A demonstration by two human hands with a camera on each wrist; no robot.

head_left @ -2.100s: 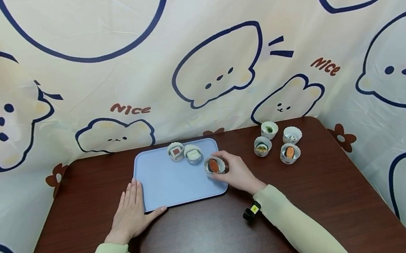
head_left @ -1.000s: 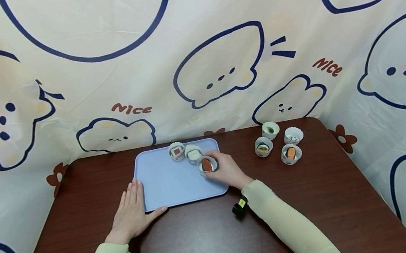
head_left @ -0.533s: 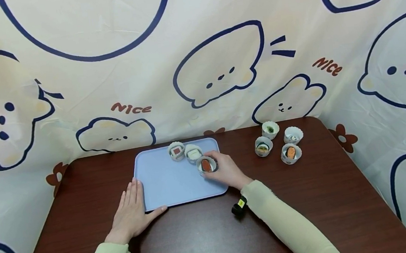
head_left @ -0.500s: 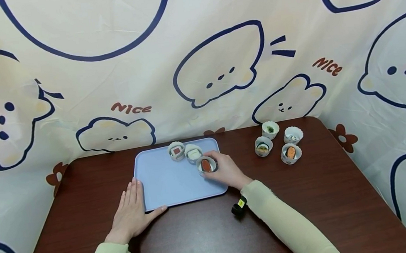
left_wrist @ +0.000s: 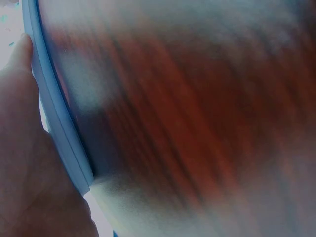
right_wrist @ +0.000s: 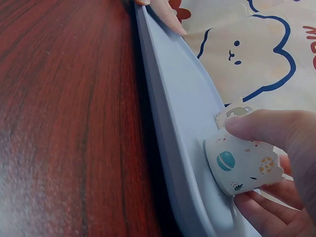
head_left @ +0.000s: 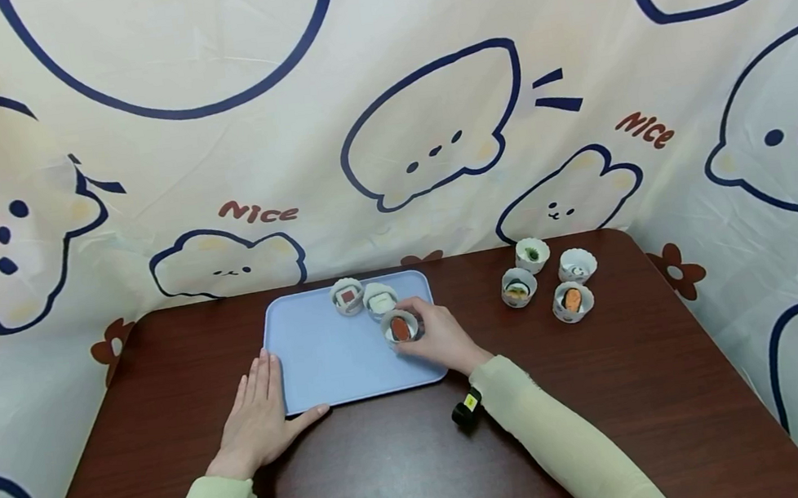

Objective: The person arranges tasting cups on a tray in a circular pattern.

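Where the dark brown table (head_left: 402,470) bears the blue tray (head_left: 331,363), the left hand (head_left: 254,420), thumb spread from straight fingers, touches its near left corner; the right hand (head_left: 446,339) pinches the red-topped cup (head_left: 400,328) at the tray's right part. Placing seems in hand; next calls for settling the base, then loosening the pinch.

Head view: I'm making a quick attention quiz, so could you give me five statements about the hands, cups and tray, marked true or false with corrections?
1. The right hand holds the red-topped cup. True.
2. The left hand holds a cup too. False: it rests at the edge of the tray.
3. Two other cups are on the tray. True.
4. The tray is red. False: it is light blue.
5. Four cups stand off the tray. True.
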